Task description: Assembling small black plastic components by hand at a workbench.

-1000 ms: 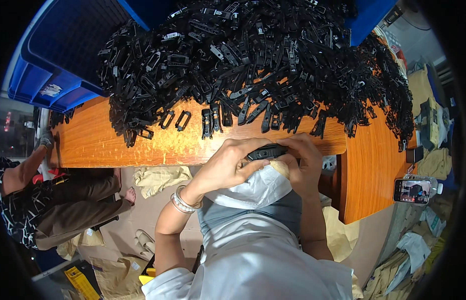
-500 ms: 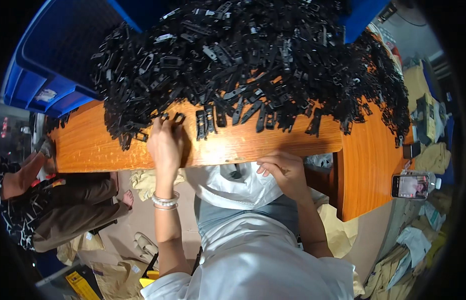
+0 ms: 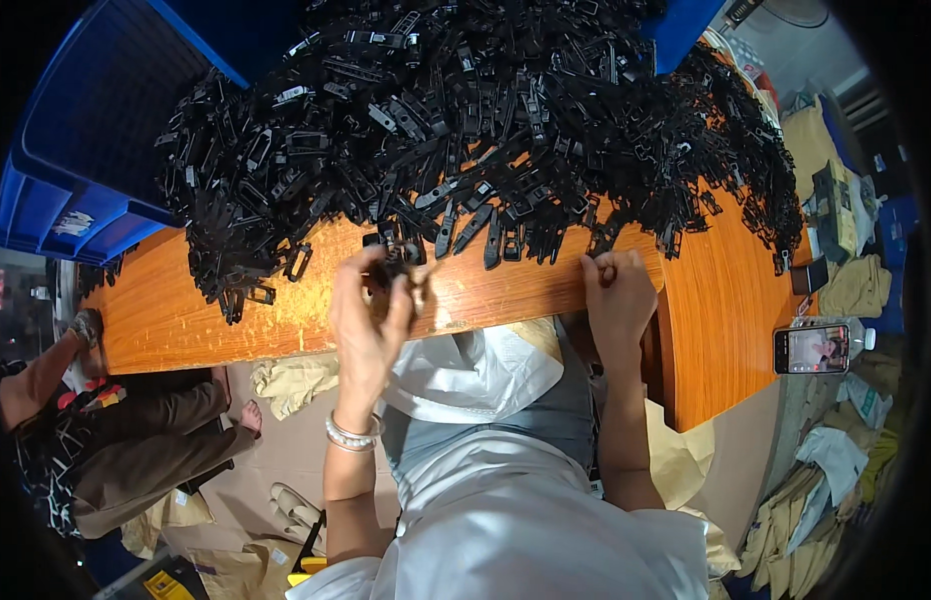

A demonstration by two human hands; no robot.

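A large heap of black plastic clip-like parts point(image 3: 466, 120) covers the back of the wooden table point(image 3: 286, 310). At the heap's front edge my left hand point(image 3: 366, 315) has its thumb and fingers curled round a small cluster of black plastic clips point(image 3: 394, 250); motion blurs the fingertips. Farther right, my right hand point(image 3: 623, 305) is closed in a pinch. Its fingertips meet the near end of a black plastic clip point(image 3: 605, 236) that sticks out of the heap. Between the hands, several more clips point(image 3: 494, 240) point toward me.
A blue crate point(image 3: 71, 190) stands at the far left. On the right are a phone point(image 3: 812, 349) and a clear bottle point(image 3: 863, 340). A white bag point(image 3: 466, 385) lies open on my lap below the table edge. Another person's legs point(image 3: 156, 450) are at the left.
My left hand has moved right onto the clips lying apart at the heap's front. My right hand has risen from the table's edge to a clip at the heap. The view has shifted slightly.
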